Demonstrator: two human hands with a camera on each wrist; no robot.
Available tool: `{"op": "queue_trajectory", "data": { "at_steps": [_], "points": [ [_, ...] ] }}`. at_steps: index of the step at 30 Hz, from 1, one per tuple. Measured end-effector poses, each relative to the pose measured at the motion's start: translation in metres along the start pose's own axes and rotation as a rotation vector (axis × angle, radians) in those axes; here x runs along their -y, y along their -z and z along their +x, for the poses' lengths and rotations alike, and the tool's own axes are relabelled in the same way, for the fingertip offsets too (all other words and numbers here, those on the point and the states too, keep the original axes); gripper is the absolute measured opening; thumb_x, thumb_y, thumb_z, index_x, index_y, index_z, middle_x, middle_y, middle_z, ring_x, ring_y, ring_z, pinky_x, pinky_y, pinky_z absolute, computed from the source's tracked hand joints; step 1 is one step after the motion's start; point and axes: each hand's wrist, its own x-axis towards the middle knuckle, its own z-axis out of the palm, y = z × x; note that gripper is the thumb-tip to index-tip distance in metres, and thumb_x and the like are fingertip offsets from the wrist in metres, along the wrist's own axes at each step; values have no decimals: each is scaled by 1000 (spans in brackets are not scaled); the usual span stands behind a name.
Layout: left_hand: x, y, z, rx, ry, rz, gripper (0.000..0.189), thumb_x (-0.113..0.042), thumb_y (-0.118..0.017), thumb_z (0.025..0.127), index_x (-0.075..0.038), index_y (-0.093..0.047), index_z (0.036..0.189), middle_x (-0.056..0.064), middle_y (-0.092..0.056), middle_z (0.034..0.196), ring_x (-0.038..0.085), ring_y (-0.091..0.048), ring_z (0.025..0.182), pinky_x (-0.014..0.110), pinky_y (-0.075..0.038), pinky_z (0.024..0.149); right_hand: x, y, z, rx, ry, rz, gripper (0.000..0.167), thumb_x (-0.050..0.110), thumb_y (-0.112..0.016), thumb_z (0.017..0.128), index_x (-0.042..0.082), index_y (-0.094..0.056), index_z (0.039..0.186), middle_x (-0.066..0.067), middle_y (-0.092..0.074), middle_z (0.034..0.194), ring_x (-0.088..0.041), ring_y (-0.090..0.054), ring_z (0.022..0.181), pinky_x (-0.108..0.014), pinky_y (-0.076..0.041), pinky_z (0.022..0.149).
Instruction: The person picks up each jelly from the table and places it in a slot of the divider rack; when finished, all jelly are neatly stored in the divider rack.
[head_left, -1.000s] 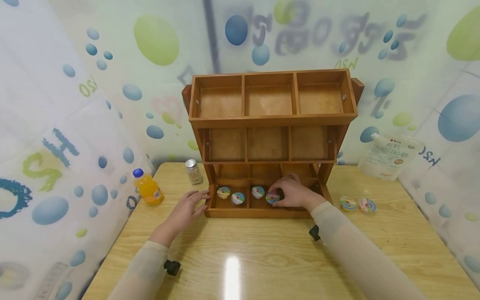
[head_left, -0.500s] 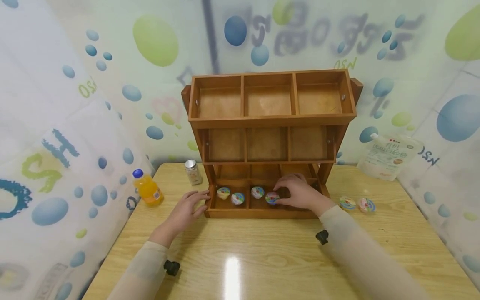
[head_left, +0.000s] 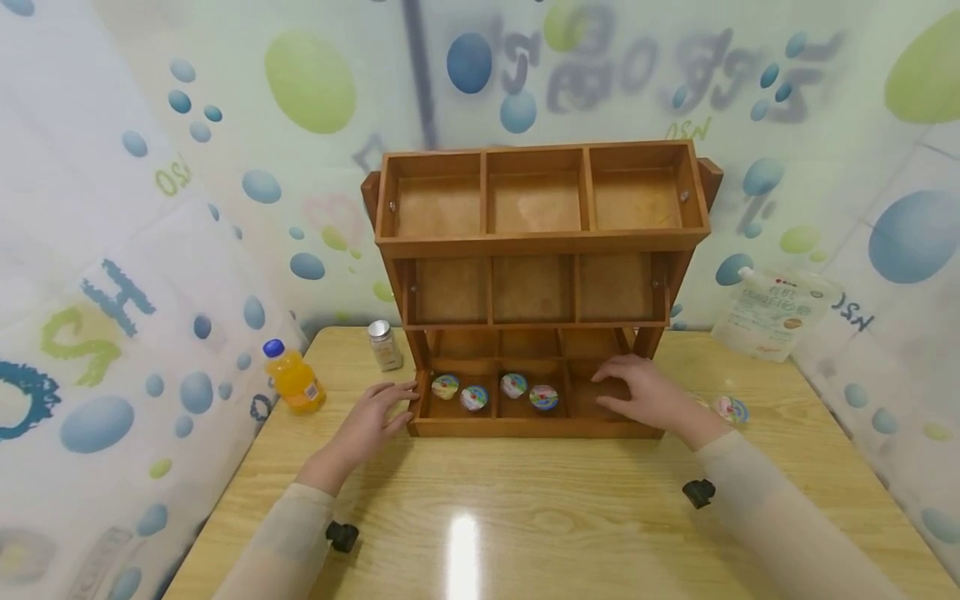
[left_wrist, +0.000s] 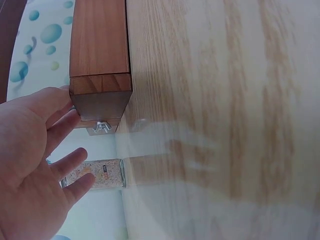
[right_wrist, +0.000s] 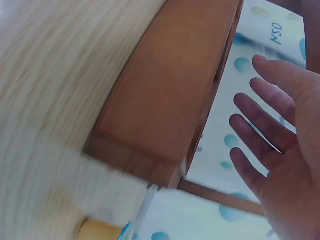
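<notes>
A brown wooden three-tier rack (head_left: pixel 536 242) stands on the table, each tier split into three compartments. In its bottom tier, two small lidded cups lie at the left, a yellow one (head_left: pixel 445 386) and one with a blue-edged lid (head_left: pixel 474 398). The middle compartment holds two more, a pale cup (head_left: pixel 513 385) and a pink cup (head_left: pixel 543 397). My left hand (head_left: pixel 372 421) rests its fingertips on the rack's left end, fingers spread. My right hand (head_left: pixel 645 396) hovers over the bottom right compartment, fingers apart and holding nothing; the right wrist view shows the hand (right_wrist: pixel 280 130) above the rack's corner.
Right of the rack lies a pink lidded cup (head_left: pixel 731 408); another beside it is mostly behind the right hand. A white spouted pouch (head_left: pixel 776 315) leans at the back right. On the left stand a shaker jar (head_left: pixel 386 347) and an orange juice bottle (head_left: pixel 295 379).
My right hand has let go of the pink cup in the middle compartment and moved right, over the right compartment. My left hand has stayed at the rack's left end.
</notes>
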Motion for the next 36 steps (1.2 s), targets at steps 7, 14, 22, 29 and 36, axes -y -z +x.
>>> {"op": "queue_trajectory", "data": {
  "at_steps": [7,14,22,29,36],
  "points": [
    [1,0,-1,-1,1,-3,35,-14,-67,102,-6,-65,136,12,-54,155,42,-44,143,65,-39,116,-20,11,-26,-38,-43,49,23,12,-78,92,1,-73,112,-11,-73,113,-37,-67,109,-57,-55,96],
    [1,0,-1,9,5,1,35,-17,-66,102,-6,-65,136,11,-54,155,41,-43,143,64,-39,117,-46,22,-51,-71,-106,37,23,14,-78,92,4,-75,112,-12,-74,113,-37,-70,106,-57,-56,91],
    [1,1,0,4,3,11,35,-17,-67,102,-7,-66,136,11,-54,155,39,-45,143,62,-40,116,-71,29,-69,-147,-64,-47,25,14,-83,85,6,-77,108,-11,-76,111,-38,-71,103,-57,-57,86],
    [-1,1,-1,6,14,3,35,-16,-67,102,-7,-65,136,11,-53,156,39,-44,143,63,-39,117,-79,36,-81,-76,-128,-115,34,22,-86,83,6,-77,112,-16,-76,113,-44,-70,106,-67,-51,87],
    [-1,0,-1,3,10,3,35,-16,-66,102,-6,-65,136,11,-53,156,39,-44,143,63,-39,117,-82,40,-88,6,-214,-127,43,33,-85,85,8,-75,119,-17,-74,120,-41,-69,106,-71,-41,91]
  ]
}}
